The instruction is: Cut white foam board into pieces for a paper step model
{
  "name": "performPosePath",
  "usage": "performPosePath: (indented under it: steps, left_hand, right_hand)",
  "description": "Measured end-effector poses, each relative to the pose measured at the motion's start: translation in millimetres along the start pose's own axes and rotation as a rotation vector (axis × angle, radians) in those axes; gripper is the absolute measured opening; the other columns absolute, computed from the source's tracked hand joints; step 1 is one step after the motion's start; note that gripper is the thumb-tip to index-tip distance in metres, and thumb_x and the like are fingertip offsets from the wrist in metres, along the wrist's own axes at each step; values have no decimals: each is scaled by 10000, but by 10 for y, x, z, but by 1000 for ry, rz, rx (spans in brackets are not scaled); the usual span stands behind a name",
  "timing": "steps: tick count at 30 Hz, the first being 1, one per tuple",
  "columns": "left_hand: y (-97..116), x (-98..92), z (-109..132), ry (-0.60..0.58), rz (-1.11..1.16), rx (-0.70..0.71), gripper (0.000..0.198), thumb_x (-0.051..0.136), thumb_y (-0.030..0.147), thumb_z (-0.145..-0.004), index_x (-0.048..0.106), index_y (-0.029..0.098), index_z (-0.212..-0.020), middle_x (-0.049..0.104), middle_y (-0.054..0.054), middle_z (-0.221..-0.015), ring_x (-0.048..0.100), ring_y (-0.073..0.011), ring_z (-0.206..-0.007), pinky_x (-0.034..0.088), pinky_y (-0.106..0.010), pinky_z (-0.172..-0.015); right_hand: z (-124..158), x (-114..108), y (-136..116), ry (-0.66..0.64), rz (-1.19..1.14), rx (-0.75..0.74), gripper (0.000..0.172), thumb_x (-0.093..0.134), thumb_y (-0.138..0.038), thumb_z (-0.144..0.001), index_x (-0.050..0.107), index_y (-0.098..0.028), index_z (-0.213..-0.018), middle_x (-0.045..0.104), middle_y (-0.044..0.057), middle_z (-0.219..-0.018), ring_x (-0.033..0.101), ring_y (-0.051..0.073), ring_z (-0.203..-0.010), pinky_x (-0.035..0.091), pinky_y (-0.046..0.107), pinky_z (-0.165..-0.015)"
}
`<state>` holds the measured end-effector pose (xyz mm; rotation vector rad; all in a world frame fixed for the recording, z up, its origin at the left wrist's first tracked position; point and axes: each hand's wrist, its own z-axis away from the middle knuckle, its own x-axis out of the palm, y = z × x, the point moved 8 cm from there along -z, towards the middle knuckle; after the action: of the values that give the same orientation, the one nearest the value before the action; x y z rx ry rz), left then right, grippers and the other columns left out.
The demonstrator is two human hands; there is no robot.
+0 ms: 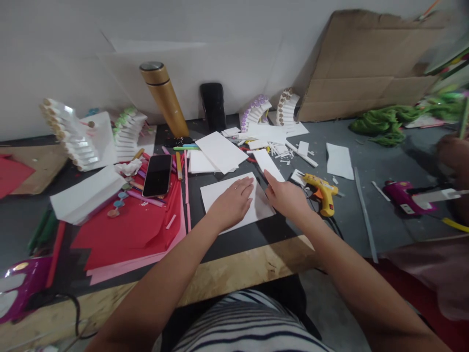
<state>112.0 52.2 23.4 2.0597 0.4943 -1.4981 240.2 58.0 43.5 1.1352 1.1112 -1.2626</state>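
Observation:
A white card sheet [208,195] lies on the dark tabletop in front of me. My left hand [232,205] rests flat on it, fingers stretched out and a ring showing on one of them. Just beyond the sheet's right side, my right hand [287,198] is closed at the near end of a narrow white card strip [269,164]; part of the grip is hidden. To the right of that hand lies a yellow hot glue gun [324,193]. Behind the sheet, more white cards [222,151] are piled loosely.
Red paper [124,225], pens and a phone [158,176] lie left. A gold bottle [166,102] and stair-like paper models [252,115] stand behind. Cardboard [366,68] leans on the wall. At far right, another person's hand [454,151] is near a purple glue gun [408,198].

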Motion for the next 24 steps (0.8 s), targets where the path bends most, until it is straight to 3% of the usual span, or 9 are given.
performPosePath:
  steps: [8, 24]
  left_hand:
    - [14, -16, -1, -7, -8, -2, 466, 304, 259, -1013, 452, 45, -1399, 432, -182, -1530, 357, -244, -1454, 289, -418, -1215]
    - [-5, 24, -24, -30, -6, 6, 485, 350, 202, -965, 435, 15, -1405, 436, -208, -1519, 361, -255, -1453, 296, -422, -1212]
  right_hand:
    - [30, 28, -98, -56, -42, -21, 558, 388, -283, -960, 385, -248, -1517, 752, 154, -973, 715, 290, -831, 486, 330, -677]
    - [16, 43, -294, -115, 91, -47, 562, 287, -332, -999, 320, -180, -1539, 739, 181, -973, 723, 286, -880, 510, 355, -725]
